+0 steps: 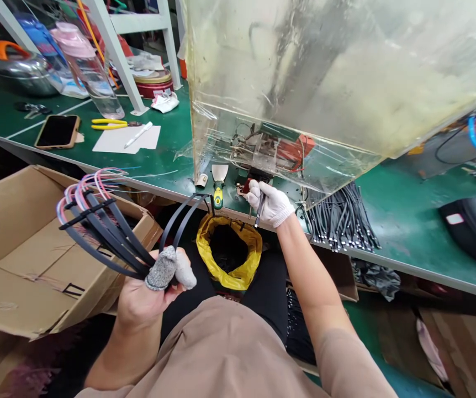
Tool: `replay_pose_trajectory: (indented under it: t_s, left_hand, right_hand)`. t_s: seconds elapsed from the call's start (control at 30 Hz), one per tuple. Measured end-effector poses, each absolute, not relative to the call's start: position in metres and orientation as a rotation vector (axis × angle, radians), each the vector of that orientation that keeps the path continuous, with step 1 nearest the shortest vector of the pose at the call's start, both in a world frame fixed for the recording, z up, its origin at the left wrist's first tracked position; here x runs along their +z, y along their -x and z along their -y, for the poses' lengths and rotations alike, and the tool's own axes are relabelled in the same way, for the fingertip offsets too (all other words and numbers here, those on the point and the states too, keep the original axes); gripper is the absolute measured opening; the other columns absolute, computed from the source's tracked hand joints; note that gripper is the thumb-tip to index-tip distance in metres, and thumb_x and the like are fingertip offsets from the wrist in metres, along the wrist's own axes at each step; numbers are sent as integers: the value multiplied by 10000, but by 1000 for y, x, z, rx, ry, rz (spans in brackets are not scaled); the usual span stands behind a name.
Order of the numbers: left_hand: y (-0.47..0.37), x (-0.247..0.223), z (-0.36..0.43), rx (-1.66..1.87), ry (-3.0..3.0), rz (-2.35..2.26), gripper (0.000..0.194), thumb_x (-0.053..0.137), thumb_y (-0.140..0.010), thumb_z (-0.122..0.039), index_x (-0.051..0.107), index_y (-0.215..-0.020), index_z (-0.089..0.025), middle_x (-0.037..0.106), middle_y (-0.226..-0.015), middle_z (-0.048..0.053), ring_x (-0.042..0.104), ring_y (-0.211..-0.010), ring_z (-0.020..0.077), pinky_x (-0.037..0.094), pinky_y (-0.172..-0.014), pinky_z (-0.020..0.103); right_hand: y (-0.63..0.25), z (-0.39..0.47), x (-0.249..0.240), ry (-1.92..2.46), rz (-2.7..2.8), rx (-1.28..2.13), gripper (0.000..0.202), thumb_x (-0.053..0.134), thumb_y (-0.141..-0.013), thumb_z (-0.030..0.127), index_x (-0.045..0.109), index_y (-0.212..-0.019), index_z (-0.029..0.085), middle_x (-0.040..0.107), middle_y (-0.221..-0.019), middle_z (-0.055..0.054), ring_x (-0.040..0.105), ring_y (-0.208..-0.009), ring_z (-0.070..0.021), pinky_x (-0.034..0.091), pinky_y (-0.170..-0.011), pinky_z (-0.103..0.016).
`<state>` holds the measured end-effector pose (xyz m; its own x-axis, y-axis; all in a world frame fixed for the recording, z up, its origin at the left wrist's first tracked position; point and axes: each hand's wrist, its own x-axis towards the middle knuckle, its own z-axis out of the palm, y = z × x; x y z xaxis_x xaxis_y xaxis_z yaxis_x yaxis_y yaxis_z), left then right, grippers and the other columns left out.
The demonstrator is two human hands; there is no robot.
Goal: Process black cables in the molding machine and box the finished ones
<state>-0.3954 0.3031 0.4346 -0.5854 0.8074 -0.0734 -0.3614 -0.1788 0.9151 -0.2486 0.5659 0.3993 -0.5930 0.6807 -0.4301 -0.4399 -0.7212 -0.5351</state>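
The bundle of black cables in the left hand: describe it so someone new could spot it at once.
Below the left part of the green bench sits an open cardboard box. Beside it, the left hand grips the bundle of black cables, fanned toward the box. Unlike the cable pile on the bench's right, it ends in looping pink and blue wires.

Cables (122, 246) are plain black, with wires (78, 192) in pink, white and pale blue at the ends. Finger covers (161, 270) are grey, one of them speckled, and the glove (277, 207) is white. Surface (407, 188) is deep green, bag (205, 266) bright yellow, box (26, 221) cardboard brown, shirt (233, 354) dusty tan. Pliers (116, 126) have yellow handles, and that bottle (93, 77)'s rocking a pink lid.
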Motion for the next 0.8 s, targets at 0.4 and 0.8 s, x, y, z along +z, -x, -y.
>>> replay_pose_trajectory:
  t_s: [0.4,0.8]
  left_hand:
    - [384,420,-292,1504,-596,-1266,530,807,-648,-641,634,-496,-164,562,-462,46,502,-390,123,354,-323,197]
    - [354,284,-279,800,-880,-1458,555,547,-852,-607,654,-579,-136,523,-463,6,393,-392,78,293,-406,210]
  right_hand:
    - [221,-513,376,645,817,2771,537,309,-1034,570,606,-1101,127,743,-845,-84,724,-694,-194,633,-703,-432]
    - [238,-460,278,1162,453,2261,250,506,-1013,392,623,-976,175,752,-835,-41,707,-700,-160,623,-826,-407]
